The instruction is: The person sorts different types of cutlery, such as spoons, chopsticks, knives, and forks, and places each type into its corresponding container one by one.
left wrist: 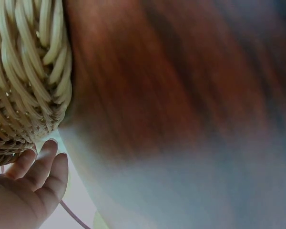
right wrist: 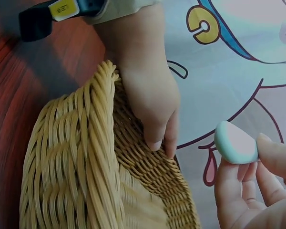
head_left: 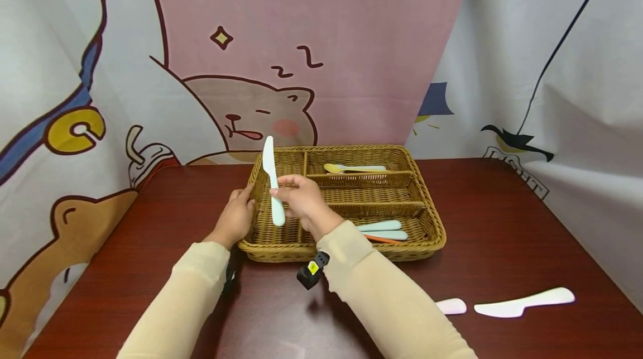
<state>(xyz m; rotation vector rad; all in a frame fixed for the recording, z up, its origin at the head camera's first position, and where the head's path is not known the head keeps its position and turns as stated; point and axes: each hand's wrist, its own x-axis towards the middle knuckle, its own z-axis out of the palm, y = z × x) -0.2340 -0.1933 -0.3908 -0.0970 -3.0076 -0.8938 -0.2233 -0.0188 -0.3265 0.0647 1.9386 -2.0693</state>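
Note:
My right hand (head_left: pixel 305 202) pinches a pale mint table knife (head_left: pixel 278 208) by its handle, blade pointing up and away. The knife is held over the left compartment of a brown wicker cutlery basket (head_left: pixel 437 225). In the right wrist view the rounded end of the knife handle (right wrist: pixel 236 143) shows between thumb and fingers. My left hand (head_left: pixel 235 218) grips the left rim of the basket, with its thumb over the edge; in the left wrist view its fingers (left wrist: pixel 55 176) lie along the outside of the weave (left wrist: pixel 31 71).
A yellow spoon (head_left: pixel 334 168) lies with a pale utensil in the back compartment. Several handles, pale mint (head_left: pixel 387 234) and orange (head_left: pixel 384 240), show in the front one. On the table (head_left: pixel 482 247), a white knife (head_left: pixel 524 303) and a pale pink handle (head_left: pixel 452 306) lie at the right.

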